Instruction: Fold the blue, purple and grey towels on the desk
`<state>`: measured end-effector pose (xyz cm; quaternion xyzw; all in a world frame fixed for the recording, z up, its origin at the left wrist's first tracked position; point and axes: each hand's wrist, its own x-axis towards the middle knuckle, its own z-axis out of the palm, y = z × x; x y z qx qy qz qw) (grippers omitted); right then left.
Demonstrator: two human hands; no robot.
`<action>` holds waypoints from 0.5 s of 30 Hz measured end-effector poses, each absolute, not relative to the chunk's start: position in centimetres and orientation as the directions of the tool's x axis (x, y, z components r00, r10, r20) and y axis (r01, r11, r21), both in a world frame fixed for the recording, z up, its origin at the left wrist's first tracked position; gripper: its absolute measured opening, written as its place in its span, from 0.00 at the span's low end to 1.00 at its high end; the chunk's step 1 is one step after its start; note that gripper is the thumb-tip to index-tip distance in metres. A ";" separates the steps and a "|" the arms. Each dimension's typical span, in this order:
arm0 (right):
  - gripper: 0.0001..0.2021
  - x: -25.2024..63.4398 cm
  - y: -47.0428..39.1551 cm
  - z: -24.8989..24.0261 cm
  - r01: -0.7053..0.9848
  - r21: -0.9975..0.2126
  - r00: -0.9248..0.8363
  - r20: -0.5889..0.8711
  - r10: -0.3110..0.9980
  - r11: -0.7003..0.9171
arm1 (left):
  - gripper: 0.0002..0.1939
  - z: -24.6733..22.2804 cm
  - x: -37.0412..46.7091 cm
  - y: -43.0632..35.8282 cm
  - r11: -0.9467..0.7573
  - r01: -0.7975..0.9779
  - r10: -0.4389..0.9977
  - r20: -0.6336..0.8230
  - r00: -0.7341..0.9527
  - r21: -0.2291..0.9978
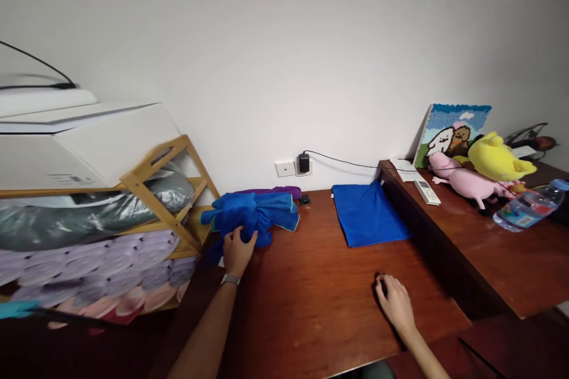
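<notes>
My left hand [237,253] is on a rumpled heap of blue cloth [249,213] with light green edging. Its fingers are bent into the near side of the heap, gripping it. Behind the heap a strip of purple cloth [288,192] shows. My right hand [396,305] rests on the brown wooden table [311,308], thumb apart from the fingers, with nothing visible in it. Beyond that hand, a second blue cloth [371,213] lies folded flat near the table's right side.
To the left stands a wooden rack [186,189] with lilac and pink slippers [115,254] and a white box [98,142]. A raised desk on the right carries a remote control [427,192], plush toys [500,157] and a plastic bottle [528,210]. A black plug [303,162] sits in the wall.
</notes>
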<state>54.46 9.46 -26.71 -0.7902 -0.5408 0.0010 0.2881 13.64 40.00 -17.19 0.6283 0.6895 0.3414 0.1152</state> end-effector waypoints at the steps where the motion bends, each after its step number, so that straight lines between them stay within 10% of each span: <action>1: 0.23 54.6 9.4 -26.6 0.849 -0.468 0.418 0.309 0.854 -0.247 | 0.23 -17.1 13.7 40.1 -0.015 0.766 0.953 0.240 -0.183 0.642; 10: 0.21 51.0 9.4 -24.0 0.618 -0.772 0.472 0.215 0.855 -0.147 | 0.26 -13.5 16.0 29.4 0.029 0.574 0.944 0.167 -0.286 0.818; 13: 0.18 44.0 8.7 -22.3 0.458 -0.888 0.269 0.166 0.949 0.026 | 0.28 -13.9 18.8 20.4 -0.019 0.379 0.978 0.096 -0.185 0.925; 15: 0.34 39.2 8.0 -21.1 0.367 -0.920 0.100 0.185 0.978 0.136 | 0.29 -15.0 20.4 15.1 0.008 0.248 0.996 0.013 -0.084 0.969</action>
